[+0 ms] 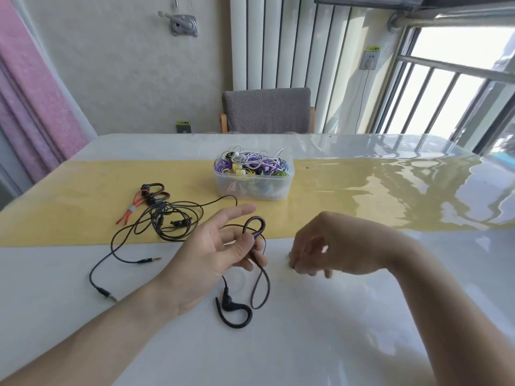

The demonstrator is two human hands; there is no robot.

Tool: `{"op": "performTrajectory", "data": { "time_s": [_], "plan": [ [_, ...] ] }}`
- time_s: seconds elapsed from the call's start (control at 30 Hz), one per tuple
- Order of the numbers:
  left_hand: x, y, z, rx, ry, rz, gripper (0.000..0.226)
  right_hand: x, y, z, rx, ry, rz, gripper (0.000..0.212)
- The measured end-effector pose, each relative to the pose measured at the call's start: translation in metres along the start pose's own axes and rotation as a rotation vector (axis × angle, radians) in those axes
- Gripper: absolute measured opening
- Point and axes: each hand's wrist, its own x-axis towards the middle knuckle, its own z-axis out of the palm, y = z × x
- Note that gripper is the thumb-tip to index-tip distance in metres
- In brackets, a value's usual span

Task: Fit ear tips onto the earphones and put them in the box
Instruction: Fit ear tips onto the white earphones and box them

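My left hand (211, 252) is palm up over the table and pinches a black ear-hook earphone (255, 227) between thumb and fingers, the index finger stretched out. Its twin earphone (232, 310) lies on the table below, joined by a black cable. My right hand (315, 252) hovers to the right with its fingers curled down at the table top; whether the fingertips hold an ear tip I cannot tell. A clear plastic box (253, 185) filled with tangled earphones stands behind on the yellow runner.
More black earphones with coiled cables (167, 218) and an orange pair (133, 207) lie at the left. Two jack plugs (154, 259) rest on the white table (362, 316). A grey chair (267, 110) stands behind the table.
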Motion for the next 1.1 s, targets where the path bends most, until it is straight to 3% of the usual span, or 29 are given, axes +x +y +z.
{"op": "performTrajectory", "data": {
  "time_s": [0.33, 0.63, 0.83, 1.1],
  "plan": [
    [0.0, -0.001, 0.001, -0.158, 0.17, -0.024, 0.05, 0.019, -0.015, 0.025, 0.75, 0.321, -0.341, 0.011],
    [-0.005, 0.0, 0.003, -0.076, 0.265, 0.057, 0.03, 0.031, -0.016, 0.041, 0.806, 0.354, -0.349, 0.021],
    [-0.007, -0.002, 0.005, 0.128, 0.255, 0.121, 0.023, 0.034, -0.022, 0.051, 0.844, 0.43, -0.367, 0.005],
    [-0.007, 0.0, 0.003, 0.214, 0.275, 0.162, 0.021, 0.032, -0.026, 0.052, 0.86, 0.451, -0.355, 0.008]
  ]
}}
